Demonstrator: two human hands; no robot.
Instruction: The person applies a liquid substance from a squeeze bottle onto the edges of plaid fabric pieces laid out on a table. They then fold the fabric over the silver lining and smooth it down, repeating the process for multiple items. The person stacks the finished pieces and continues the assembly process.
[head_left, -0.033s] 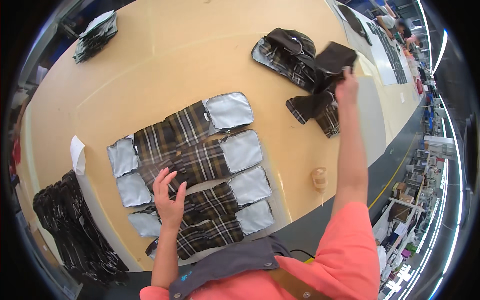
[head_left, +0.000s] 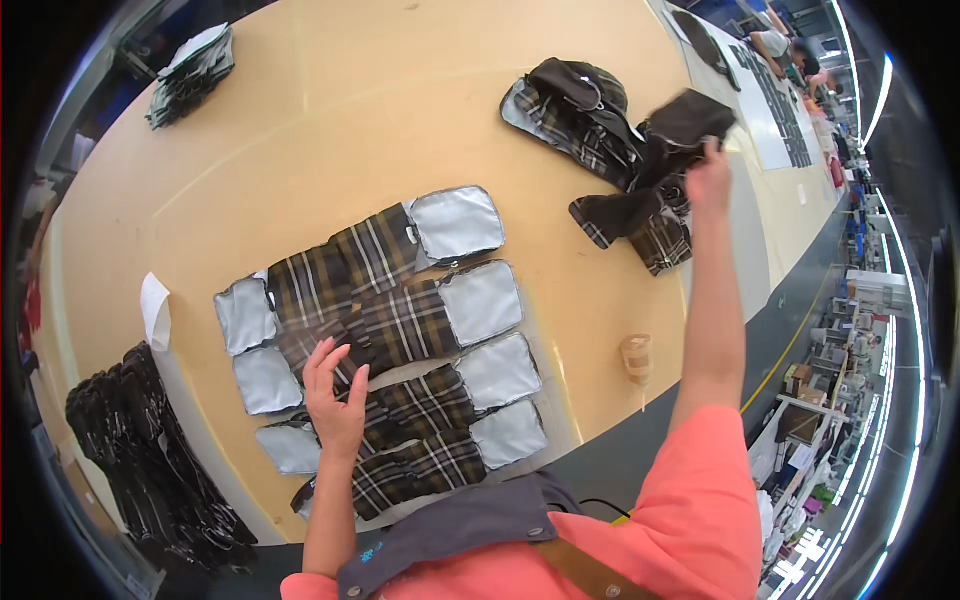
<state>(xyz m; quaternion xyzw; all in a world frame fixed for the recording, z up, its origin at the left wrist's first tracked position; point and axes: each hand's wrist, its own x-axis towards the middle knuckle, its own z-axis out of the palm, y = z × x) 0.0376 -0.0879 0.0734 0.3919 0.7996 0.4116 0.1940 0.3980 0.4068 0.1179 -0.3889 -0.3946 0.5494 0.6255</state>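
Note:
At the far right of the table my right hand (head_left: 710, 182) pinches the edge of a dark brown fabric piece (head_left: 686, 120), slightly blurred. Beneath and beside it lie a plaid fabric piece (head_left: 660, 240) and a brown flap with a plaid edge (head_left: 604, 218). A plaid bag part with pale grey lining (head_left: 545, 115) rests just left of these. My left hand (head_left: 336, 400) is open, its fingers apart, over a row of plaid fabric panels (head_left: 405, 325) with pale grey end pieces (head_left: 482, 303). Whether it touches the plaid cloth under it I cannot tell.
Dark fabric pieces (head_left: 150, 450) hang in a thick bundle over the left edge. A folded stack (head_left: 192, 78) sits at the far left, and a white paper slip (head_left: 156, 310) nearer. A tan cone-shaped object (head_left: 637, 358) stands near the front edge. People (head_left: 785, 48) work beyond.
My right hand has moved a little to the right and slightly down, drawing the dark brown fabric piece with it. My left hand stays in nearly the same place.

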